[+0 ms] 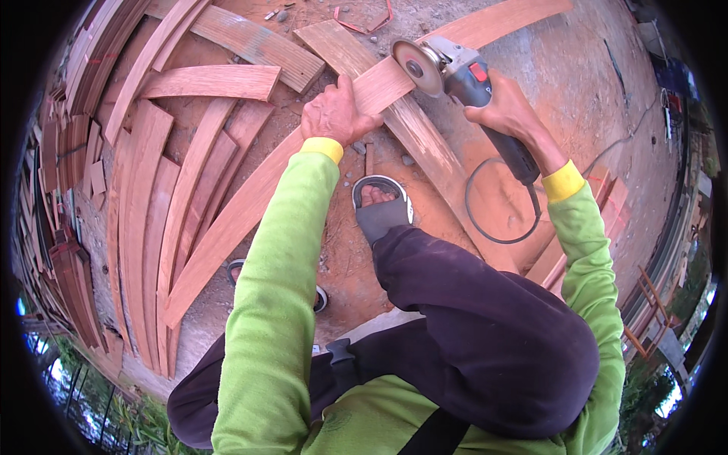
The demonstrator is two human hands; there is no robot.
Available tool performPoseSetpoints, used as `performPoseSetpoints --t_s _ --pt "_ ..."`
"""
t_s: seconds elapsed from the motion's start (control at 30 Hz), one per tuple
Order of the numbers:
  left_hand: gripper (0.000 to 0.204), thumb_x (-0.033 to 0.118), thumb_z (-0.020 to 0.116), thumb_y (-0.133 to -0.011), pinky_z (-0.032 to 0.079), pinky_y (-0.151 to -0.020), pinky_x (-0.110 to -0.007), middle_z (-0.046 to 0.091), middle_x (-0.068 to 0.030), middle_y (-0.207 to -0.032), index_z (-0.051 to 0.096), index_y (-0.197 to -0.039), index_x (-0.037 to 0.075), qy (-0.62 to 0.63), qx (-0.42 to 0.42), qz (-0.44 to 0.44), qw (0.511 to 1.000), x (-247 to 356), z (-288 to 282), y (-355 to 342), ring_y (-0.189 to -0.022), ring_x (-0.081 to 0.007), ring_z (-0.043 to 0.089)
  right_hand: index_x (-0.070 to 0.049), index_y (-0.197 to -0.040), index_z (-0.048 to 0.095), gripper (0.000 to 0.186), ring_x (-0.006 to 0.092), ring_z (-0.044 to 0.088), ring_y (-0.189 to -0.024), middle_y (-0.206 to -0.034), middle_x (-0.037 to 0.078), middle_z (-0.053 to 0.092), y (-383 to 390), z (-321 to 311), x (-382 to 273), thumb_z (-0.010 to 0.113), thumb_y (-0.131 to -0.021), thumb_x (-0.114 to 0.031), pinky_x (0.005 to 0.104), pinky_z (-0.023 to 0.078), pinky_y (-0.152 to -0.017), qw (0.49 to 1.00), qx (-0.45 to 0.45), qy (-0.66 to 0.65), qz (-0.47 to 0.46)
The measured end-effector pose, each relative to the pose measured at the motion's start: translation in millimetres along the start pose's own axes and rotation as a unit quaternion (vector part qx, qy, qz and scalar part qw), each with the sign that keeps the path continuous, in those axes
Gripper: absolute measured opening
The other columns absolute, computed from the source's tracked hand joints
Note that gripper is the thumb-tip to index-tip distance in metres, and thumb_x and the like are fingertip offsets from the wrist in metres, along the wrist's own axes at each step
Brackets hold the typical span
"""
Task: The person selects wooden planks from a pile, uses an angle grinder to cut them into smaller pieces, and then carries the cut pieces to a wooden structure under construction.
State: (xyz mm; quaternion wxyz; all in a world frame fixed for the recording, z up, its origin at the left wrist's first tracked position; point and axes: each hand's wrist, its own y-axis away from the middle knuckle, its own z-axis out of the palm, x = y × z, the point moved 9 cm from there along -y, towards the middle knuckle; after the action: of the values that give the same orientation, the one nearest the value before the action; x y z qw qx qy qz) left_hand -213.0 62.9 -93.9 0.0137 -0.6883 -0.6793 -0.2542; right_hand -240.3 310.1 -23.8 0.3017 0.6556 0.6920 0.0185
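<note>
My right hand (506, 112) is wrapped around the body of an angle grinder (470, 80), which has a red switch and a grey head. The grinder's round disc (418, 70) stands over the long wooden plank (258, 189); whether it touches the wood I cannot tell. With fingers over its far edge and thumb along its face, my left hand (334, 114) grips this plank just left of the disc. The plank slants up from lower left to upper right and crosses a second, rough board (425, 140) lying beneath it.
Several curved planks (140, 220) lie at the left, with stacked boards (91, 68) beyond. A black cord (523, 236) loops from the grinder over the sandy ground. My sandalled foot (379, 199) is below the plank. More boards (565, 254) lie by my right arm.
</note>
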Motion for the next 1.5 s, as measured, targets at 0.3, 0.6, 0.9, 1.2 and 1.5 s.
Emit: performPoseSetpoints --t_s 0.3,0.6,0.9,1.2,1.5 --pt "0.066 0.048 0.076 -0.060 0.054 -0.080 -0.045 0.067 -0.0232 -0.098 0.055 -0.103 0.002 0.010 0.008 0.002 1.000 -2 0 0 -0.089 -0.0380 0.067 0.011 -0.100 0.056 0.055 0.0355 0.065 -0.077 -0.084 0.027 0.064 10 -4 -4 0.072 -0.060 -0.024 0.0405 0.051 -0.072 0.999 0.018 -0.021 -0.019" --pt "0.066 0.047 0.076 -0.061 0.054 -0.079 -0.045 0.067 -0.0230 -0.097 0.054 -0.103 0.002 0.009 0.013 0.008 1.000 -2 1 -1 -0.088 -0.0378 0.067 0.010 -0.098 0.056 0.054 0.0336 0.065 -0.075 -0.083 0.026 0.064 0 -2 -6 0.071 -0.059 -0.024 0.0403 0.051 -0.070 1.000 0.003 0.013 0.009" --pt "0.066 0.048 0.076 -0.061 0.054 -0.079 -0.046 0.066 -0.0230 -0.097 0.054 -0.103 0.002 0.011 0.013 0.011 1.000 -1 0 0 -0.088 -0.0379 0.067 0.010 -0.096 0.058 0.052 0.0374 0.067 -0.077 -0.082 0.027 0.065 -2 -4 -14 0.071 -0.060 -0.025 0.0413 0.052 -0.072 1.000 -0.003 -0.009 0.005" --pt "0.065 0.047 0.076 -0.062 0.054 -0.080 -0.045 0.067 -0.0233 -0.097 0.054 -0.103 0.002 0.012 0.013 0.009 1.000 -1 -1 -1 -0.089 -0.0382 0.067 0.011 -0.094 0.058 0.052 0.0385 0.066 -0.078 -0.084 0.029 0.064 -8 -3 -13 0.071 -0.060 -0.026 0.0424 0.051 -0.071 1.000 0.000 -0.006 0.002" --pt "0.066 0.048 0.076 -0.061 0.054 -0.080 -0.045 0.067 -0.0234 -0.097 0.054 -0.103 0.001 0.008 0.014 0.009 1.000 -1 0 -1 -0.089 -0.0379 0.067 0.011 -0.096 0.057 0.053 0.0358 0.065 -0.075 -0.082 0.027 0.064 0 -2 -5 0.072 -0.059 -0.024 0.0411 0.051 -0.070 1.000 0.004 0.017 -0.008"
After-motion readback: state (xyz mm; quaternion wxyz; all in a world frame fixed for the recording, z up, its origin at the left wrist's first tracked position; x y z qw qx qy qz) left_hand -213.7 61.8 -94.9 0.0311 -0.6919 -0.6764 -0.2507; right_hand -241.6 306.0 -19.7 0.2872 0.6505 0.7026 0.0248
